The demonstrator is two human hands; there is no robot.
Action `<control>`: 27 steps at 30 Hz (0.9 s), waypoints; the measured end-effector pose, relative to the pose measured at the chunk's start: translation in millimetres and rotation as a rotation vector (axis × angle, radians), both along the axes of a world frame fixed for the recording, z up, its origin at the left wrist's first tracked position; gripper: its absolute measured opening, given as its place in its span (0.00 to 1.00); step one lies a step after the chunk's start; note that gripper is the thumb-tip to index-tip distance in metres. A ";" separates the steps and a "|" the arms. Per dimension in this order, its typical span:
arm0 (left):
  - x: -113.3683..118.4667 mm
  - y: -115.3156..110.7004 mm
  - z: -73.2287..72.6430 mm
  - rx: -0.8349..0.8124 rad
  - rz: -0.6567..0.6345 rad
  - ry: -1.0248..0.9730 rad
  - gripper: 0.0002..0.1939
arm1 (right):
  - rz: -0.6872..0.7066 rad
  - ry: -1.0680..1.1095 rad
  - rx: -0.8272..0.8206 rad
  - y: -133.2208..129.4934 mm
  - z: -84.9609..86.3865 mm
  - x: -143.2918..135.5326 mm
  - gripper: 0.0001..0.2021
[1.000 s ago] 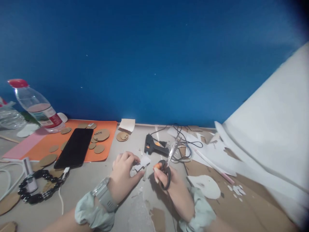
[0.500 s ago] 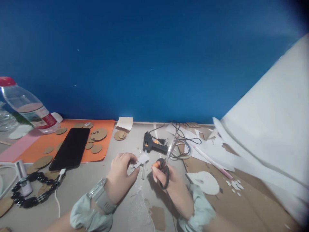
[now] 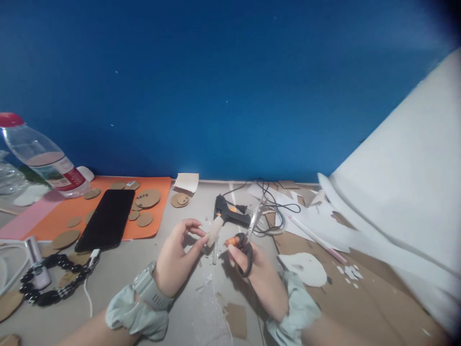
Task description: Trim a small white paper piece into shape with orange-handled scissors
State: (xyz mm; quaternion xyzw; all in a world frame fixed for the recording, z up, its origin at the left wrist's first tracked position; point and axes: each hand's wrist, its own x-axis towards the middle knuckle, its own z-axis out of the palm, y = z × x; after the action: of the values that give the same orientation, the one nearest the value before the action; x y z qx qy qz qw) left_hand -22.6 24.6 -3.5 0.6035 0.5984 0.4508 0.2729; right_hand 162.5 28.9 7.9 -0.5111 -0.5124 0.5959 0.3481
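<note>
While I have right hand (image 3: 261,278) gripping black-handled metal scissors (image 3: 253,227), blades forward-right, left hand (image 3: 178,257), nearer, pinches small whitish paper-like piece (image 3: 215,230) between thumb and fingers, left of scissors, long axis slanting forward toward black plastic glue gun (image 3: 232,215).

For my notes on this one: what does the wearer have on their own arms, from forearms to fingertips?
Each forearm has a puffy, gathered band of pale mint fabric: a left band and a right band. A chunky grey-green watch sits at the left wrist; none shows at the right. No gloves.
</note>
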 end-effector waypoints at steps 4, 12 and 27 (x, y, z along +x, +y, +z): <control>3.1 -4.3 1.2 0.030 -0.048 0.007 0.09 | -0.045 0.014 -0.028 0.5 -1.1 -2.2 0.17; 5.7 -6.4 3.5 -0.035 -0.187 -0.035 0.08 | 0.014 -0.106 0.049 0.7 3.5 -2.8 0.12; 7.1 -11.1 13.2 0.216 -0.367 0.147 0.04 | 0.063 -0.046 0.248 -2.6 3.8 1.0 0.02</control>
State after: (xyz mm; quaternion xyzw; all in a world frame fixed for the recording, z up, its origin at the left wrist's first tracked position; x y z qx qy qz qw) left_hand -15.6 13.5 9.8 0.7593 0.4450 0.4099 0.2397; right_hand 163.4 26.3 11.7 -0.4613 -0.6057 0.5268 0.3779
